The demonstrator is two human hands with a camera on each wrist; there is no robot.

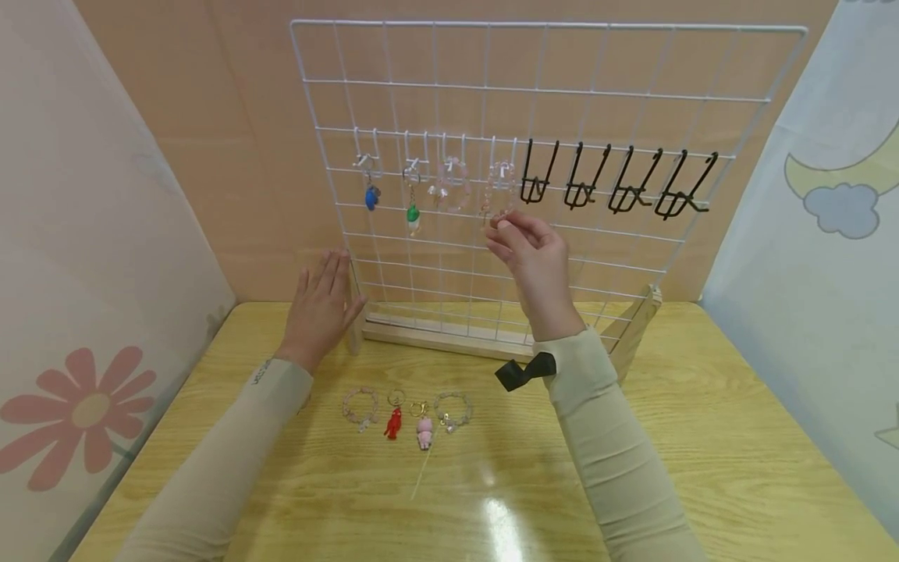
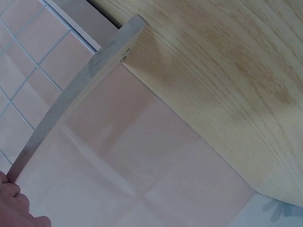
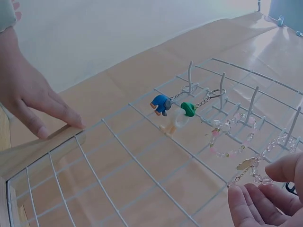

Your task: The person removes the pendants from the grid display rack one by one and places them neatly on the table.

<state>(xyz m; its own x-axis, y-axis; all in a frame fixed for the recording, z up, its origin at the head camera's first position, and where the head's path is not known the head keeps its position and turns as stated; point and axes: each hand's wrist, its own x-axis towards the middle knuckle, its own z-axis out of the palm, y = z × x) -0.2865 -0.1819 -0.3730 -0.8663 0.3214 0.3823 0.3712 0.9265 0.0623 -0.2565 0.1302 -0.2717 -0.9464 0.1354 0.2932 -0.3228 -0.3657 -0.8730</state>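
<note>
Pink-beaded bracelet (image 1: pixel 489 187), looped over a white hook (image 1: pixel 494 150) on the wire grid (image 1: pixel 548 25); its lower end and charm reach the right hand (image 1: pixel 535 254) (RH). RH: thumb & fingers curled in, tips nearly together, pinching the lower beads. Left hand (image 1: pixel 321 308) (LH): fingers extended, thumb apart, resting on the wooden side support (image 1: pixel 354 337); nothing held. Step in hand, as judged: settling the strand on its hook. Best done w/ a light pinch at the bottom, drawing straight down & slightly toward the grid, so that beads seat behind the hook tip & the charm hangs free; a forward tug could unhook the loop or tip the grid, hence LH's steadying is apt.

Surroundings: immed. left, a second hung bracelet (image 1: pixel 467 186), near enough to tangle w/ RH's strand; farther left, a green-topped keychain (image 1: pixel 413 213) & a blue keychain (image 1: pixel 372 197). To the right, black hooks (image 1: pixel 536 189) project forward, incl. one close by RH; their prongs & the sleeve's black bow (image 1: pixel 525 372) are possible snags. On the table (image 1: pixel 667 468), L to R: pale-pink bracelet (image 1: pixel 345 407), red keychain (image 1: pixel 394 423), pink figure keychain (image 1: pixel 424 432), greyish bracelet (image 1: pixel 469 407), all well below RH.
</note>
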